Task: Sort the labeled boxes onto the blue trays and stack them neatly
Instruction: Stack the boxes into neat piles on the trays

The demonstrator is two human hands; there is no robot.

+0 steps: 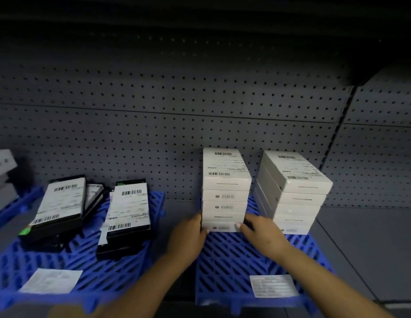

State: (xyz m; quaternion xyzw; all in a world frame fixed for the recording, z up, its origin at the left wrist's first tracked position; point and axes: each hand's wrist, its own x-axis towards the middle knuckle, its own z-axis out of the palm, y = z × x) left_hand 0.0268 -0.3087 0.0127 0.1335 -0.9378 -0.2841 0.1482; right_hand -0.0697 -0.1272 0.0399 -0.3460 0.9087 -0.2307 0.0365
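Observation:
Two stacks of white labeled boxes stand on the right blue tray [229, 255]. The left stack [225, 191] is upright and several boxes high. My left hand [188, 235] grips its bottom left corner and my right hand [259, 232] grips its bottom right corner. The other white stack [294, 193] stands beside it, turned slightly. On the left blue tray [80, 260] lie black boxes with white barcode labels: one untidy pile [60, 207] at the left and another pile [126, 214] toward the middle.
A grey pegboard wall [177, 111] closes the back of the shelf. A paper label [50, 281] lies at the front of the left tray, another label [273, 285] on the right tray. More white boxes [2, 171] sit at the far left. Grey shelf surface [372, 249] extends right.

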